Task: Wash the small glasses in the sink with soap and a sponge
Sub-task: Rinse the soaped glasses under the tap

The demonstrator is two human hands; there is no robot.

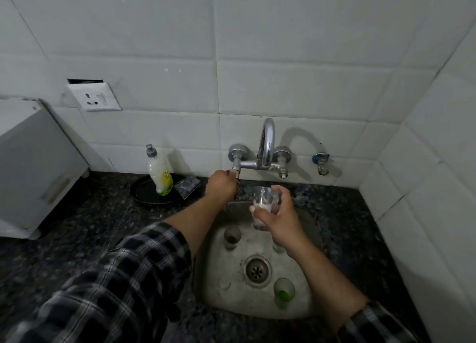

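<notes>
My right hand (277,213) grips a small clear glass (264,201) with white foam in it, held above the back of the steel sink (219,291), under the tap spout (268,141). My left hand (222,185) reaches to the left tap handle (235,171) and pinches it. Three more small glasses stand in the sink: one at back left (232,235), one partly hidden under my right wrist (278,248), one with green residue at front right (283,292). A soap bottle (159,174) and a dark sponge (187,185) sit on a black plate (144,193).
A dark granite counter (90,226) surrounds the sink. A white appliance (33,162) stands at the left. White tiled walls close in behind and on the right, with a socket (94,99) and a spare valve (321,162). The drain (257,269) is in mid-sink.
</notes>
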